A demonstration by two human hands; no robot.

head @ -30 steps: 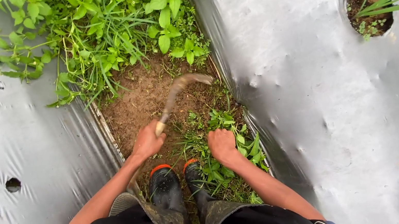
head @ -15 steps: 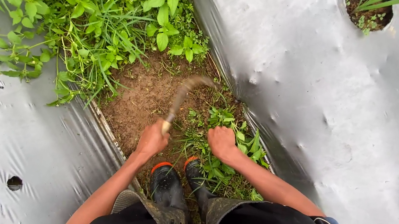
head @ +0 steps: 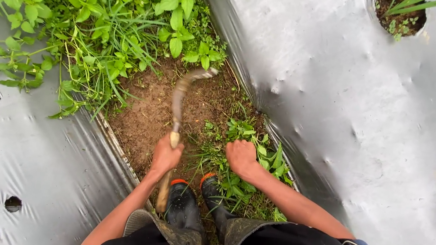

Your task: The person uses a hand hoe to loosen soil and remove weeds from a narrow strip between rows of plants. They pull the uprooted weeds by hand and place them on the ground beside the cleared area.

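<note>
Sickle (head: pixel 177 105) is the tool in this work, and its wooden handle sits in the left hand (head: pixel 165 156), which is wrapped tight around it so the tool does not slip. The end of the handle sticks out below the fist, close to the black rubber boots (head: pixel 183 206). From there the tool runs up and away from the person, so its long line goes from near to far along the dirt strip (head: pixel 144 118). Its curved, muddy blade bends to the right at the top, and the tip points at the green weeds (head: pixel 107 21) at the far end. The right hand (head: pixel 241 159) is closed on a bunch of cut weeds (head: pixel 243 183) next to the boots, holding them aside. Shiny grey plastic sheet (head: pixel 355 113) lies on both sides of the dirt strip. Far off, small holes in the sheet hold young plants (head: pixel 404 9).
</note>
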